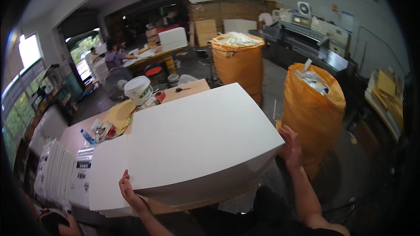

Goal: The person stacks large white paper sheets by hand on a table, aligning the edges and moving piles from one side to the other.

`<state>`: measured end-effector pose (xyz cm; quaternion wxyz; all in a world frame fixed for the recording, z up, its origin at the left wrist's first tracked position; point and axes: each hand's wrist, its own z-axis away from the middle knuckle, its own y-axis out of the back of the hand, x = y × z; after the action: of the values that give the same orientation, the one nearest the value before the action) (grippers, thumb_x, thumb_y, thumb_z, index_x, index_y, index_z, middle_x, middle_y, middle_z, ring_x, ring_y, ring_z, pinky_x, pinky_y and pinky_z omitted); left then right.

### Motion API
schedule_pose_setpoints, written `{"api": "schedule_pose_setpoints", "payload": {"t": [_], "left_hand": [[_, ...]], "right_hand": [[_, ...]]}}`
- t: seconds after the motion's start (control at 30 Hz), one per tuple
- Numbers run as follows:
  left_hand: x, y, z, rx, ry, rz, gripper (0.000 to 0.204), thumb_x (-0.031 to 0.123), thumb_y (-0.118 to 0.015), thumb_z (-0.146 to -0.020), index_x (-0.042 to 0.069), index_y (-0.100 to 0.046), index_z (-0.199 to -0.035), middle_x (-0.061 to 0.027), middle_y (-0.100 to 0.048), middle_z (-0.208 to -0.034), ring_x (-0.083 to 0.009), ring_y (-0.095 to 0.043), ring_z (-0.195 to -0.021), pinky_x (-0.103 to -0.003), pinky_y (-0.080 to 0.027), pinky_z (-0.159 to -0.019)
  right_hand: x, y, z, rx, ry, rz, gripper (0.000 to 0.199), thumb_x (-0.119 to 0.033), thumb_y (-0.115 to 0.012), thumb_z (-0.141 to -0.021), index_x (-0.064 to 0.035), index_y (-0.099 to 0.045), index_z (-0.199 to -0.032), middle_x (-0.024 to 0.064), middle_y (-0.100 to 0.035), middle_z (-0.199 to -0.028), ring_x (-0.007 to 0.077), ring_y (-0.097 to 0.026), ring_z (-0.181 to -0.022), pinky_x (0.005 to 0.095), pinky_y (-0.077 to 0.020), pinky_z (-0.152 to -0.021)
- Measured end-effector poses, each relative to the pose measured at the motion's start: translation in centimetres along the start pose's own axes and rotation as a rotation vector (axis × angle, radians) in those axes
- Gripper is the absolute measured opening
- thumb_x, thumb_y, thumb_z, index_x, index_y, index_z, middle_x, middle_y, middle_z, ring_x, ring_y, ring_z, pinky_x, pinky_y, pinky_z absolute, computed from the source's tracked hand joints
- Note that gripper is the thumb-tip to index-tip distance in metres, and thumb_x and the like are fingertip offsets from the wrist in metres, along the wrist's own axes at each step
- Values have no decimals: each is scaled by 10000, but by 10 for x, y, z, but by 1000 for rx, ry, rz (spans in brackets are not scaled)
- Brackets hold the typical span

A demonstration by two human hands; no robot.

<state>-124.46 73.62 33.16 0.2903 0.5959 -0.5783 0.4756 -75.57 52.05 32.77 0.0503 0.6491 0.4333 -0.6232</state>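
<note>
A tall stack of large white paper sheets (201,133) stands on the table before me, its smooth top sheet facing up. My left hand (131,192) presses against the near left corner of the stack, fingers pointing up along the edge. At the right corner my right hand (291,147) is curled against the side, with part of its fingers hidden by the stack. Between them the two hands hold the stack from both sides. A lower white stack (107,172) lies just left of it.
Wrapped packs (83,177) line the table's left end. A white bucket (138,91), scissors (183,89) and a bottle (87,136) lie beyond. Orange sacks (313,118) stand at right. A person (61,222) is at lower left; another (116,56) sits at a far table.
</note>
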Motion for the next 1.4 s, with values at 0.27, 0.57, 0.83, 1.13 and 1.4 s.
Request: {"api": "schedule_pose_setpoints", "payload": {"t": [0.27, 0.57, 0.83, 1.13, 1.4], "left_hand": [[15, -19, -1, -44, 0, 83, 452, 192, -347, -996, -10, -595, -1316, -158, -510, -1540, -300, -459, -1403, -455, -347, -1194], [22, -31, 7, 95, 75, -22, 512, 346, -364, -1067, -35, -612, -1303, -169, -539, -1497, -304, -512, -1337, -432, -399, -1147], [28, -44, 1, 255, 209, 9, 564, 433, -405, -1038, 5, -591, -1354, -167, -576, -1366, -312, -549, -1261, -441, -450, -1088], [5, -30, 2, 76, -1, 19, 531, 366, -370, -1065, 16, -605, -1388, -130, -555, -1468, -292, -514, -1335, -440, -392, -1159], [-17, -23, -12, 189, -116, 87, 521, 318, -390, -1062, -53, -699, -1256, -189, -655, -1355, -314, -594, -1253, -410, -444, -1119]], "right_hand": [[8, -62, 3, 196, 247, 343, 467, -292, -444, -1063, 33, -664, -1316, 156, -668, -1333, 241, -571, -1274, 365, -381, -1126], [12, -65, 5, 313, 241, 359, 524, -327, -406, -1078, 74, -679, -1277, 174, -695, -1273, 247, -619, -1194, 365, -434, -1064], [-3, -78, 12, 291, 252, 456, 529, -326, -380, -1088, 68, -668, -1293, 178, -693, -1287, 244, -625, -1198, 360, -443, -1061], [10, -50, 4, 121, 202, 395, 571, -431, -382, -1123, 25, -603, -1386, 145, -640, -1343, 211, -569, -1248, 341, -401, -1097], [9, -58, 8, 88, 215, 396, 550, -388, -335, -1138, 25, -583, -1403, 177, -620, -1379, 256, -550, -1308, 376, -400, -1124]]}}
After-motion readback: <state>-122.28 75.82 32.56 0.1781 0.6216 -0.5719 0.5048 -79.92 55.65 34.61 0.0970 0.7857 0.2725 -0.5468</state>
